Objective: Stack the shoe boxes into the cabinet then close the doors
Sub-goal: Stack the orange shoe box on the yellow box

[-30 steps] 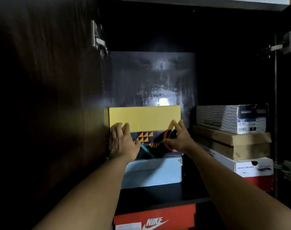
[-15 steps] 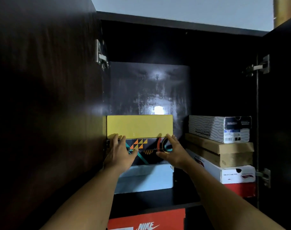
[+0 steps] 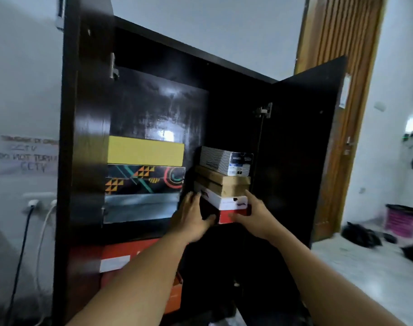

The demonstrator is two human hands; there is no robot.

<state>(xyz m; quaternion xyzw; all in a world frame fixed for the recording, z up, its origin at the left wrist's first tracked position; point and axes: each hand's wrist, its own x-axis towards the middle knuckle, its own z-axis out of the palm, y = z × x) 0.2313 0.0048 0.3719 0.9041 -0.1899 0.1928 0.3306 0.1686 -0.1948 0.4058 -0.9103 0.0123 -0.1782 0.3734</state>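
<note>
While open, hands (image 3: pixel 193 217) against red box (image 3: pixel 224 219).

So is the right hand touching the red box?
Touching. The head view shows the right hand with its fingers laid flat against the front of the red box.

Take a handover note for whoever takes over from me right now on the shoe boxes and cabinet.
Left hand: open, fingers flat against the left side of the white box.
Right hand: open, against the right end of the red box.
On the right, bottom up: red box, white box, brown box, grey patterned box.
On the left, bottom up: pale blue box, black patterned box, yellow box.
Done: boxes stacked inside the cabinet.
Left: let go, close left door and right door, both open.
</note>
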